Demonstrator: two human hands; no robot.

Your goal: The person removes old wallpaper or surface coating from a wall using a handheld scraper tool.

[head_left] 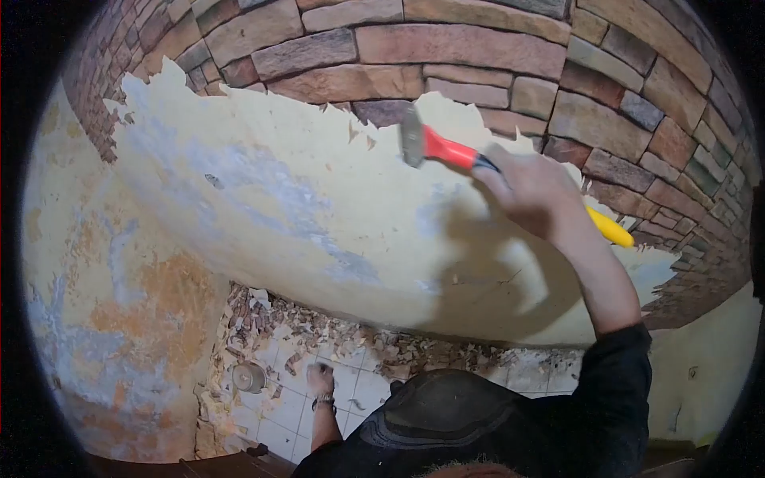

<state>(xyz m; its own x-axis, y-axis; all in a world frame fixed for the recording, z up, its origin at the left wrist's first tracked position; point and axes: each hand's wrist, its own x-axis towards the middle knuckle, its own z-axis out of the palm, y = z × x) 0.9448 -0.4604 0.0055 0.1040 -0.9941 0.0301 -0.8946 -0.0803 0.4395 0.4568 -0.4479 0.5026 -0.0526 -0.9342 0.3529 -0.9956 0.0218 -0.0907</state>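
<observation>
In my right hand (pixel 534 191) is a hammer (pixel 450 150) with a grey metal head, a red neck and a yellow handle end. My fingers wrap round its handle, and the head is up by the torn edge of the stone-pattern wallpaper (pixel 458 49). Below that edge the wall (pixel 351 207) shows bare cream plaster with bluish-grey patches. Down at my left side, my left hand (pixel 321 381) is closed in a fist over the tiled floor, a bracelet at its wrist. Nothing sticks out from its fingers.
Paper scraps and debris (pixel 422 354) lie along the foot of the wall. A round container (pixel 249 378) stands on the white floor tiles (pixel 283 408). To the left, a side wall (pixel 127 319) has orange and blue-grey patches. An outlet (pixel 693 372) is on the right wall.
</observation>
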